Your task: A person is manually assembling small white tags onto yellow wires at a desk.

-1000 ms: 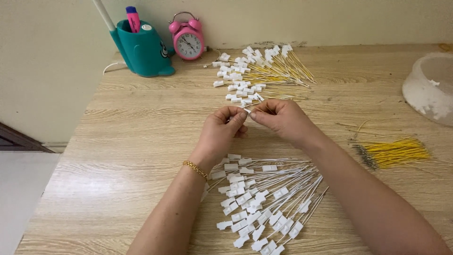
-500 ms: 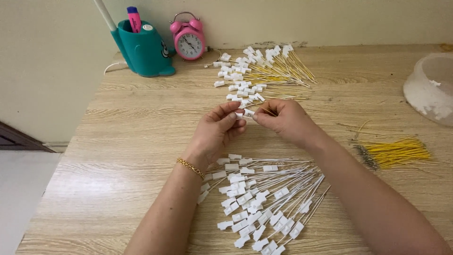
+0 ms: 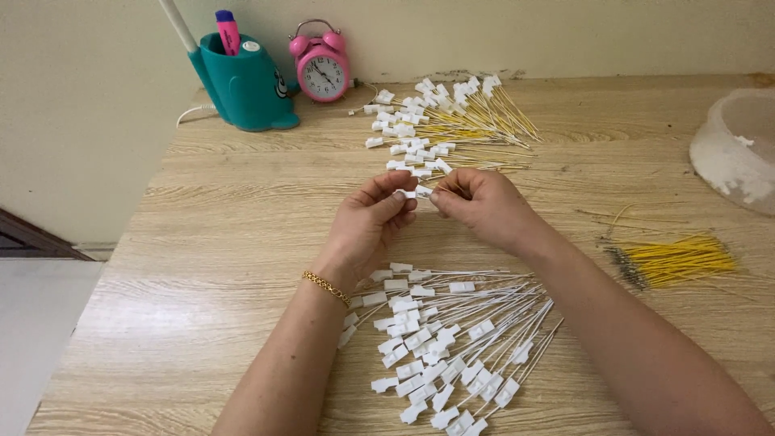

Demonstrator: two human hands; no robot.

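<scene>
Both hands, left (image 3: 367, 222) and right (image 3: 476, 202), pinch one small white connector (image 3: 421, 192) between closed fingertips.

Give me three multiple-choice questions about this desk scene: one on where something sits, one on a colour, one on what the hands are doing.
1. Where is the alarm clock?
A. at the back, beside the teal pen holder
B. on the near edge
C. inside the white tub

2. What colour is the loose wire bundle on the right?
A. blue
B. yellow
C. red

3. What are the left hand and right hand doing?
A. resting flat on the table
B. lifting the clock
C. pinching one small white connector together

Answers: 1 A, the clock stands by the holder against the wall. 2 B, the strands are yellow. 3 C, both hands' fingertips meet on the piece above the table.
</scene>
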